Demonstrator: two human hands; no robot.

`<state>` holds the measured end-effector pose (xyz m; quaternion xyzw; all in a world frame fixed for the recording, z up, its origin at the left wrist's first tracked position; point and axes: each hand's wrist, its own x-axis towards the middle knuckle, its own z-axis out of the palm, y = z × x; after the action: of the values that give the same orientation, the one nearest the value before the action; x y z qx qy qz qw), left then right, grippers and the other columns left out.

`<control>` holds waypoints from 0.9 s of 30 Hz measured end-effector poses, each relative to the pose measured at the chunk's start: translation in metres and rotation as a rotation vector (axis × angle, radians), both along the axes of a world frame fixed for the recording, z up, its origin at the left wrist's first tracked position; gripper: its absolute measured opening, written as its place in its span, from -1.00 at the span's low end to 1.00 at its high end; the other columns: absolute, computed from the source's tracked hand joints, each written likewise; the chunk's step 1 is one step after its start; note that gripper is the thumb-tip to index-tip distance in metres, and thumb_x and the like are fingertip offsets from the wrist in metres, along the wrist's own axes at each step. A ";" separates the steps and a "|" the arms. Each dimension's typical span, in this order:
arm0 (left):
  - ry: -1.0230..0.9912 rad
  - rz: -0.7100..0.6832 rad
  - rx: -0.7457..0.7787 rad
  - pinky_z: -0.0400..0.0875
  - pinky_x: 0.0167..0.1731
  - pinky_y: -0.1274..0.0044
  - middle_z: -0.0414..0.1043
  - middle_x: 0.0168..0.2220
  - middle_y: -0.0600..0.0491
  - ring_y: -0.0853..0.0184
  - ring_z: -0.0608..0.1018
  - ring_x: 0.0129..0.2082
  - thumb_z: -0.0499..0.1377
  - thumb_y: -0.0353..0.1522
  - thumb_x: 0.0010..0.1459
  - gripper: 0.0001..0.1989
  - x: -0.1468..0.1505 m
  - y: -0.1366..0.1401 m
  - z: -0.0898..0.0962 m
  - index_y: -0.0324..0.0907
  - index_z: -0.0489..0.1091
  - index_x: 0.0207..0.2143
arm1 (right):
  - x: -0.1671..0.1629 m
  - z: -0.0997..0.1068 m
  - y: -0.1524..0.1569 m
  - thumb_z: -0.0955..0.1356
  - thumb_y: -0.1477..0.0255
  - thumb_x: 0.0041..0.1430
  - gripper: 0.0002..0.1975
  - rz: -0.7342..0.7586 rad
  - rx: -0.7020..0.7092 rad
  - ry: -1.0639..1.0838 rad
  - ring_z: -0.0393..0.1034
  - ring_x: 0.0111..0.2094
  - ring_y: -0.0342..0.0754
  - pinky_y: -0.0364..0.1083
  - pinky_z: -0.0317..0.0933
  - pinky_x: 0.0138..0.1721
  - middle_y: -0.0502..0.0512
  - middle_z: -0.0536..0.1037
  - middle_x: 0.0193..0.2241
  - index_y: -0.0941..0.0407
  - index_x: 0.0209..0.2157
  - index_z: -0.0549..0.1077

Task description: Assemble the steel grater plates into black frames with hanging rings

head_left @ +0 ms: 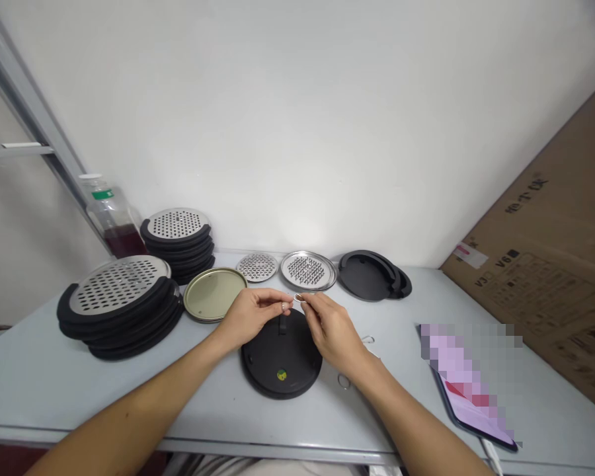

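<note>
Above the far edge of a black round disc (277, 354), both hands meet fingertip to fingertip. My left hand (252, 316) is closed in a pinch at one side of a small metal ring (298, 298). From the other side my right hand (333, 327) pinches the same ring. A bit of shiny metal shows at the left fingertips, too small to name. Lying flat on the table, the disc has a short black tab (282, 324) at its far side and a yellow-green sticker (281, 375). Beside my right wrist lie a loose metal ring (344, 381) and a wire clip (367, 340).
Black-rimmed perforated metal discs stand in a near stack (121, 307) and a far stack (178, 241) at left, by a bottle (112, 218). A gold lid (213, 294), grater plates (307, 271) and black holders (369, 274) line the back. A phone (469, 390) and cardboard box (540, 264) are right.
</note>
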<state>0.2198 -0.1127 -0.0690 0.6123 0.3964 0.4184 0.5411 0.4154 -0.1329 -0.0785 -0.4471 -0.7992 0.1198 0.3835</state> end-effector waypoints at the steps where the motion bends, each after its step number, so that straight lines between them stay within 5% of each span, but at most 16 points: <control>1: -0.007 0.000 -0.008 0.47 -0.10 0.42 0.61 -0.26 -0.04 0.24 0.61 -0.24 0.31 -0.31 0.04 -0.76 0.000 0.000 0.000 -0.24 0.56 -0.23 | -0.001 0.000 -0.001 0.17 0.48 0.34 -0.74 0.009 -0.006 -0.011 0.42 -0.28 0.01 -0.03 0.29 -0.24 0.16 0.51 -0.29 0.10 -0.06 0.43; 6: -0.040 0.011 -0.020 0.45 -0.09 0.47 0.60 -0.21 -0.02 0.28 0.58 -0.19 0.34 -0.31 0.02 -0.75 0.000 -0.002 0.001 -0.20 0.58 -0.21 | -0.003 0.001 -0.001 0.17 0.48 0.33 -0.74 -0.024 -0.010 -0.016 0.42 -0.29 0.03 -0.02 0.29 -0.25 0.16 0.50 -0.30 0.13 -0.07 0.42; 16: -0.343 0.005 -0.380 0.53 -0.21 0.51 0.57 -0.39 0.03 0.41 0.59 -0.40 0.44 -0.37 -0.10 -0.76 0.001 -0.001 0.004 -0.27 0.56 -0.34 | -0.003 0.001 -0.003 0.17 0.47 0.33 -0.74 -0.041 0.010 -0.002 0.44 -0.27 0.04 0.00 0.32 -0.22 0.19 0.53 -0.27 0.12 -0.03 0.40; 27: -0.346 -0.027 -0.317 0.52 -0.16 0.50 0.54 -0.37 0.04 0.42 0.57 -0.38 0.35 -0.38 0.02 -0.80 -0.001 -0.001 0.007 -0.25 0.55 -0.25 | -0.003 0.002 -0.004 0.17 0.47 0.34 -0.74 -0.032 0.009 0.025 0.44 -0.24 0.03 -0.01 0.31 -0.19 0.18 0.52 -0.25 0.12 -0.04 0.40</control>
<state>0.2191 -0.1138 -0.0621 0.4438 0.3503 0.4425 0.6961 0.4120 -0.1371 -0.0768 -0.4567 -0.7875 0.1155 0.3973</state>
